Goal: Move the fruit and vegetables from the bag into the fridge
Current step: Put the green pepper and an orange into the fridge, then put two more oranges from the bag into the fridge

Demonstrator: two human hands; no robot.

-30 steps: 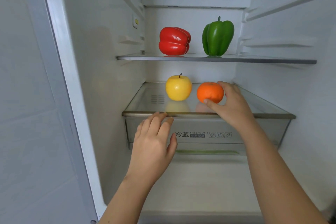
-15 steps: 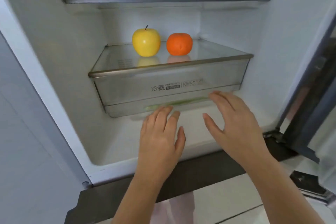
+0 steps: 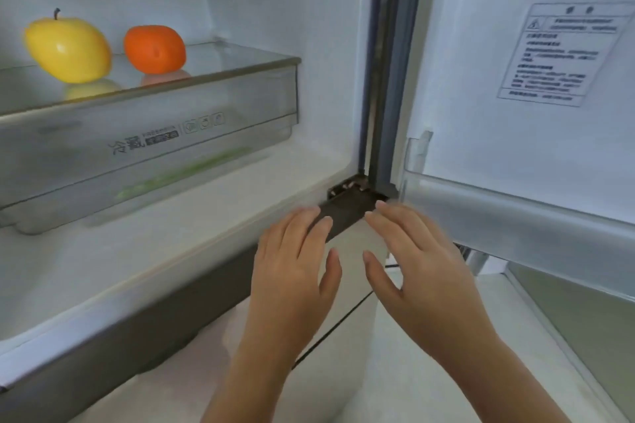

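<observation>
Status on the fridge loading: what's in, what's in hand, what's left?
Done: a yellow apple and an orange sit on the glass shelf over the crisper drawer. In hand: nothing; the left hand and right hand are both open and empty, low by the door hinge. Left: can't tell, since the bag isn't in view.

Counts: two fruits, two hands, one drawer.
You've got one yellow apple [image 3: 68,49], one orange [image 3: 154,49], one clear drawer [image 3: 147,144], one warning label [image 3: 563,55], one left hand [image 3: 295,271], one right hand [image 3: 422,271], both empty.
</observation>
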